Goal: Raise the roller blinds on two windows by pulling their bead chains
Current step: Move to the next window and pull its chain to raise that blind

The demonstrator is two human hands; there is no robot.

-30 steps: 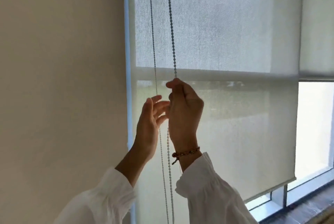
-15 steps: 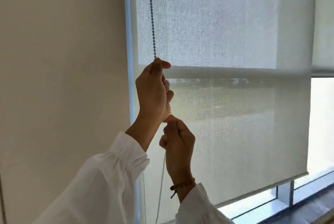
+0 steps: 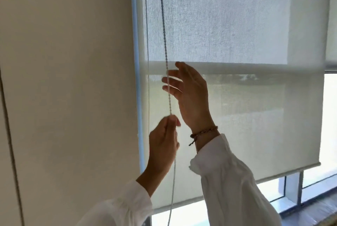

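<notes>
Head camera showed the left hand (image 3: 164,140) closed on the front strand of the bead chain (image 3: 166,65), low beside the blue window frame (image 3: 135,61), where half a second earlier it had gripped high at the level of the dark band across the fabric. The right hand (image 3: 189,96) had swapped places with it: then low and pinching the chain, it was now raised with fingers (image 3: 171,79) spread and holding nothing, just beside the strand above the left. That read as one stroke of a hand-over-hand pull finished and the next grip being taken. The roller blind (image 3: 237,116) hung with its bottom bar (image 3: 273,176) a little above the sill, letting bright glass show beneath, so most of the lift on this window seemingly remained.
</notes>
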